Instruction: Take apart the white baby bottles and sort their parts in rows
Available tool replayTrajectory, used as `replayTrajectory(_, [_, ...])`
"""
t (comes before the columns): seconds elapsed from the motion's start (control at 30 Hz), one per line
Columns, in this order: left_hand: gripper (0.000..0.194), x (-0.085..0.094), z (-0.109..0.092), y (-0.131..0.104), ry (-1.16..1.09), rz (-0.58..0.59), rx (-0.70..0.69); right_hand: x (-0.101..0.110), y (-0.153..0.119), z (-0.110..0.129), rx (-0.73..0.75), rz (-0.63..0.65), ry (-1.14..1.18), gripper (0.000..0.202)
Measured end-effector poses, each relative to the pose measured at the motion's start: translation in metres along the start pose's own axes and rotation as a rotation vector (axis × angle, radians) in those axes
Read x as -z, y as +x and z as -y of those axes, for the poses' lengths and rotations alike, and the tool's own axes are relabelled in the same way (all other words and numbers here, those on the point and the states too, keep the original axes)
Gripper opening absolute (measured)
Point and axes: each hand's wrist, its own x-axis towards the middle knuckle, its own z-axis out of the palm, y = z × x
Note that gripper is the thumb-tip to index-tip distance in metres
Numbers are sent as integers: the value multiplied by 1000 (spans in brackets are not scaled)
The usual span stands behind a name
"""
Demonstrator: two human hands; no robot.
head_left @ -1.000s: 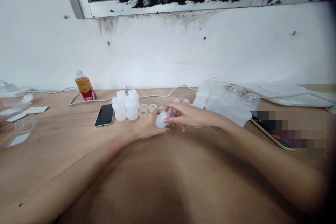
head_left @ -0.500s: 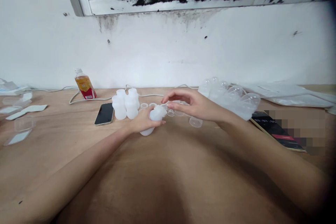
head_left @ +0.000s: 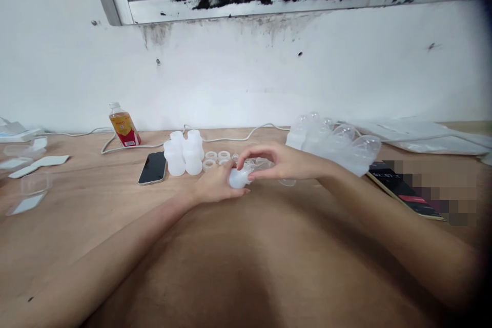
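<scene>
My left hand (head_left: 217, 182) is wrapped round a small translucent white plastic bottle (head_left: 239, 178), which lies tilted with one end towards my right hand. The thumb and index finger of my right hand (head_left: 274, 161) are curled round that end and touch it. Whether a small part sits between these fingertips is hidden. Just behind my hands lie several clear-white plastic rings (head_left: 224, 156). Left of them stands a cluster of matching white bottles (head_left: 183, 154). A clear round cap (head_left: 287, 182) shows partly under my right hand.
A black phone (head_left: 152, 168) lies left of the bottles, with a drink bottle (head_left: 125, 125) behind it. Clear domed plastic pieces (head_left: 338, 146) are heaped at the right, beside a dark panel with digits (head_left: 403, 189). A white cable (head_left: 230, 139) runs along the wall.
My left hand has moved slightly right and tilted the bottle towards my right hand. My right fingers have come down from above onto its end. More rings now show behind.
</scene>
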Motion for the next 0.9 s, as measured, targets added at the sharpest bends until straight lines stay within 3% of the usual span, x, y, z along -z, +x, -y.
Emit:
replayTrajectory(0.07, [58, 0, -1, 1, 29, -5, 1, 3, -1, 1, -31, -67, 16, 28])
replayTrajectory(0.13, [56, 0, -2, 1, 45, -1, 12, 4, -2, -3, -177, -124, -109, 31])
replayTrajectory(0.2, [54, 0, -1, 1, 44, 6, 25, 3, -4, -9, -339, -50, -240, 37])
replayTrajectory(0.27, [52, 0, 0, 1, 28, 7, 28, 3, -5, -14, -407, 90, -253, 43])
replayTrajectory(0.37, [50, 0, 2, 0, -4, -6, 8, 4, -5, -15, -393, 171, -173, 42])
replayTrajectory(0.53, [48, 0, 2, 1, -32, -18, 24, 7, -5, -8, -236, 73, -225, 20])
replayTrajectory(0.7, [47, 1, 5, 3, -54, -25, 18, 10, -6, -9, -82, 11, -298, 20])
replayTrajectory(0.9, [53, 0, 7, 1, -99, -144, 80, 20, -10, -16, -218, -33, -387, 20])
